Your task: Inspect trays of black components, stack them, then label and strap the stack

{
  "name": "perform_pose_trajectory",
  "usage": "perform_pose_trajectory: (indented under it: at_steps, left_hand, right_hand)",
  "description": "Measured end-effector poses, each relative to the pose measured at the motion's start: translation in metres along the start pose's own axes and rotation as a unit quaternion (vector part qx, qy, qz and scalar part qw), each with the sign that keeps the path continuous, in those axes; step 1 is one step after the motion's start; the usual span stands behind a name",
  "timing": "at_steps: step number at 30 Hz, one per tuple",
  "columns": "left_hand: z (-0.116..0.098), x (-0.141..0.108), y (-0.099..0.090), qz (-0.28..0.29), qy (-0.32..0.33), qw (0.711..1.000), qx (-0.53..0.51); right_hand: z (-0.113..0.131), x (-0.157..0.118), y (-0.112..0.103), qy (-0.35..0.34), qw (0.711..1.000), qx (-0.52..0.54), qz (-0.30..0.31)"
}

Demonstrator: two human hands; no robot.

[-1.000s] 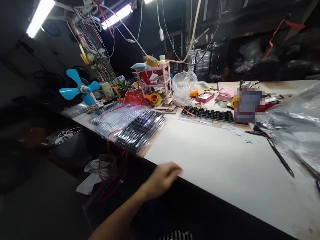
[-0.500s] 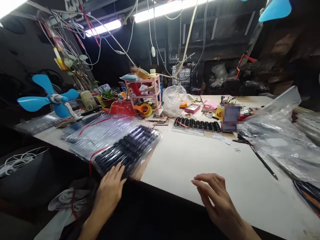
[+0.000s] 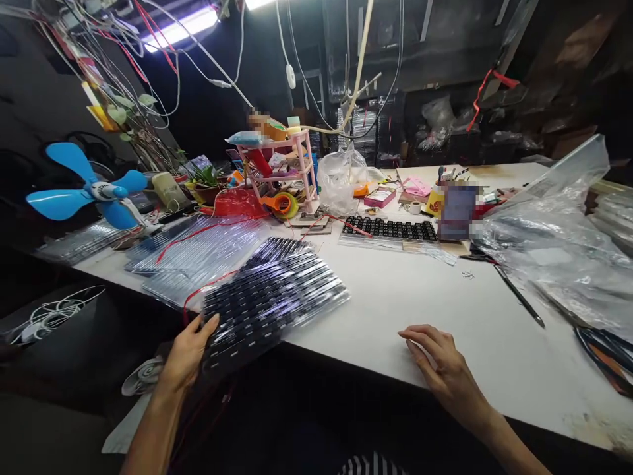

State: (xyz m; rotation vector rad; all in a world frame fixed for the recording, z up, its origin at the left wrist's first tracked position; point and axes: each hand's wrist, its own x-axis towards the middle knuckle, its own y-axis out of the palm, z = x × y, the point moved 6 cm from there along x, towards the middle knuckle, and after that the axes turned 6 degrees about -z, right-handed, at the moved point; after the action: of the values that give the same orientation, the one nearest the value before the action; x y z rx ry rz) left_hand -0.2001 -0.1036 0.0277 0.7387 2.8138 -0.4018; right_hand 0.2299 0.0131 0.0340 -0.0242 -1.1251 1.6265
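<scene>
My left hand point(image 3: 188, 353) grips the near left corner of a ridged clear plastic tray point(image 3: 271, 290) filled with rows of black parts. The tray is tilted, its near edge reaching over the table's front edge. Over the white tabletop point(image 3: 366, 323), my right hand point(image 3: 442, 363) is held with fingers bent and slightly apart, holding nothing. To the tray's left lie clear ribbed plastic sheets point(image 3: 208, 247) with a red ribbon point(image 3: 210, 285) across them. Farther back sits a panel of small black pieces point(image 3: 390, 228) in rows.
A blue fan point(image 3: 99, 188) stands at the left. A pink rack point(image 3: 301, 165) and tape roll point(image 3: 284, 206) are behind. At right lie a clear plastic bag point(image 3: 548, 224), black tweezers point(image 3: 519, 297) and scissors point(image 3: 601, 356). Cables point(image 3: 363, 59) hang overhead.
My left hand has closed on the tray of black parts, lifted its near side and shifted it rightward. My right hand moved slightly right, staying over the tabletop. The camera view tilted down.
</scene>
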Motion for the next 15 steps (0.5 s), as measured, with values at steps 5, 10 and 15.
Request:
perform_pose_trajectory:
  at_steps: [5, 10, 15]
  left_hand:
    - [-0.025, -0.028, 0.091, 0.192, 0.154, 0.948, 0.204]
    - [-0.018, -0.048, 0.17, 0.235, 0.239, 0.893, 0.299]
    - [-0.007, -0.068, 0.185, 0.206, 0.324, 0.873, 0.301]
  right_hand:
    - [-0.021, -0.005, -0.014, 0.06, 0.997, -0.049, -0.019]
    - [-0.052, -0.022, -0.035, 0.118, 0.975, -0.186, -0.012]
    - [-0.066, -0.039, -0.042, 0.125, 0.97, -0.206, -0.022]
